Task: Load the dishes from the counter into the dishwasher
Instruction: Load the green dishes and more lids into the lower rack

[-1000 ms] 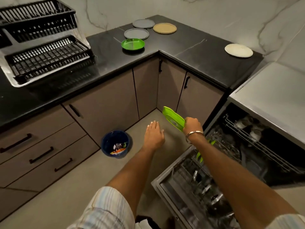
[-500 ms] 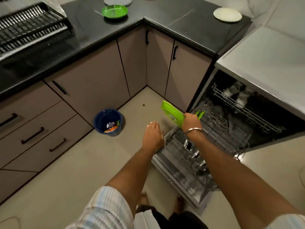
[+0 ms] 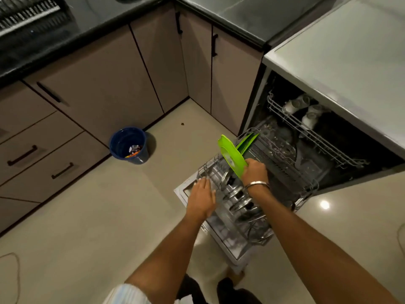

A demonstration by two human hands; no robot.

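Observation:
My right hand point(image 3: 254, 172) grips a green plate point(image 3: 231, 156) by its lower edge and holds it on edge just above the dishwasher's pulled-out lower rack point(image 3: 304, 185). Two more green plates point(image 3: 248, 140) stand on edge in the rack right behind it. Steel dishes point(image 3: 236, 194) fill the rack's near end. My left hand point(image 3: 202, 197) is flat with straight fingers, at the near left corner of the rack, over the open dishwasher door point(image 3: 228, 244).
The upper rack point(image 3: 306, 126) inside the dishwasher holds pale cups. A blue waste bin point(image 3: 129, 145) stands on the floor to the left. Dark counter point(image 3: 92, 20) and cabinets run along the back; a dish rack point(image 3: 26, 14) sits at top left.
My view has tilted down, so the counter plates have left the frame. My right hand has carried the green plate down to the lower rack, and my left hand has come to the rack's corner.

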